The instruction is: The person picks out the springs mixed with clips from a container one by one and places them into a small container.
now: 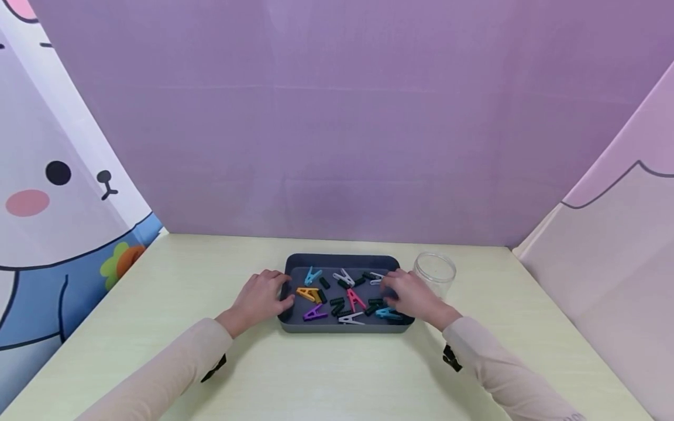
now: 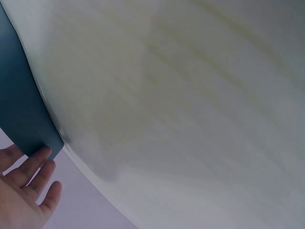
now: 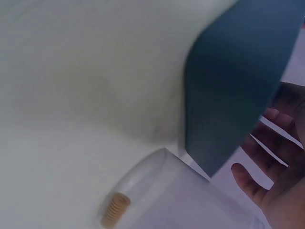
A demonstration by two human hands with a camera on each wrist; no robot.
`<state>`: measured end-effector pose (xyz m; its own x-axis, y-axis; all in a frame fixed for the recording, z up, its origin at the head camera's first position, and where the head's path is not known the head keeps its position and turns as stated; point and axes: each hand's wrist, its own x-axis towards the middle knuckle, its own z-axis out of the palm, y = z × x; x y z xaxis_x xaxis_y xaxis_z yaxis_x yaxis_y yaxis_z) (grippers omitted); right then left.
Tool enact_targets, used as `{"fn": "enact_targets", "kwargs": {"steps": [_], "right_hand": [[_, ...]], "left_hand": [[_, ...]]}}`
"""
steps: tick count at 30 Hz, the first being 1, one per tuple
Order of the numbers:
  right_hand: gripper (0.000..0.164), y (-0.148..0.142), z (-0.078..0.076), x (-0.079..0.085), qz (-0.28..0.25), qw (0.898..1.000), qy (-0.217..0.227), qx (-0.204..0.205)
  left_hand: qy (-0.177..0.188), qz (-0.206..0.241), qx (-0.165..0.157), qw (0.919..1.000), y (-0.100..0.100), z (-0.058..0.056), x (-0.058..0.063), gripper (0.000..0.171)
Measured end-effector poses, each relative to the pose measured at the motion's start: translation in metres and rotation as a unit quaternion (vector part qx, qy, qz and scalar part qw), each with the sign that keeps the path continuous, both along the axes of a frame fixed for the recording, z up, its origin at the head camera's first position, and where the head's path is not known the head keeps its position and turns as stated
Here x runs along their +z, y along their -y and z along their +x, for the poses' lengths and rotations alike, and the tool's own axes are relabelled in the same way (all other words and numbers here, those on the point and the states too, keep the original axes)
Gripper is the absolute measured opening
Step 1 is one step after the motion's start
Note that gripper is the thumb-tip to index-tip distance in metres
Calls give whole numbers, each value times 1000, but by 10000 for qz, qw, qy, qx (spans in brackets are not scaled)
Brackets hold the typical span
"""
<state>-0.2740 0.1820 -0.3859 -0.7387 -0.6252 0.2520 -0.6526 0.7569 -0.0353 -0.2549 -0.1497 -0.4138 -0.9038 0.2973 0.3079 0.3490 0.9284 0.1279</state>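
A dark grey rectangular tray (image 1: 344, 328) lies on the table, holding several plastic clothespins and small dark ribbed cylinders. My left hand (image 1: 260, 298) rests at the tray's left rim, fingers loosely bent and apart. In the left wrist view, fingertips of the left hand (image 2: 28, 181) touch the outer wall. My right hand (image 1: 416, 297) reaches over the right rim, thumb and fingers apart, near a white clothespin (image 1: 377, 282) and a blue clothespin (image 1: 388, 313). In the middle lies a pink clothespin (image 1: 356, 299); an orange clothespin (image 1: 307, 293) and a purple clothespin (image 1: 314, 313) lie left.
A clear jar (image 1: 436, 269) stands just right of the tray, partly behind my right hand. Inside it, the right wrist view shows a brown ribbed cylinder (image 3: 116, 210). A purple cloth backdrop (image 1: 337, 128) rises behind the pale table (image 1: 337, 380).
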Motion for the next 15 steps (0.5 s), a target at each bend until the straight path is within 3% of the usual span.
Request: {"fn": "enact_targets", "kwargs": {"steps": [15], "right_hand": [[13,6,-8,-15,318,9988,238,-291]], "left_hand": [[-57,-4,-24,10000,1,-1,-1,46]]}}
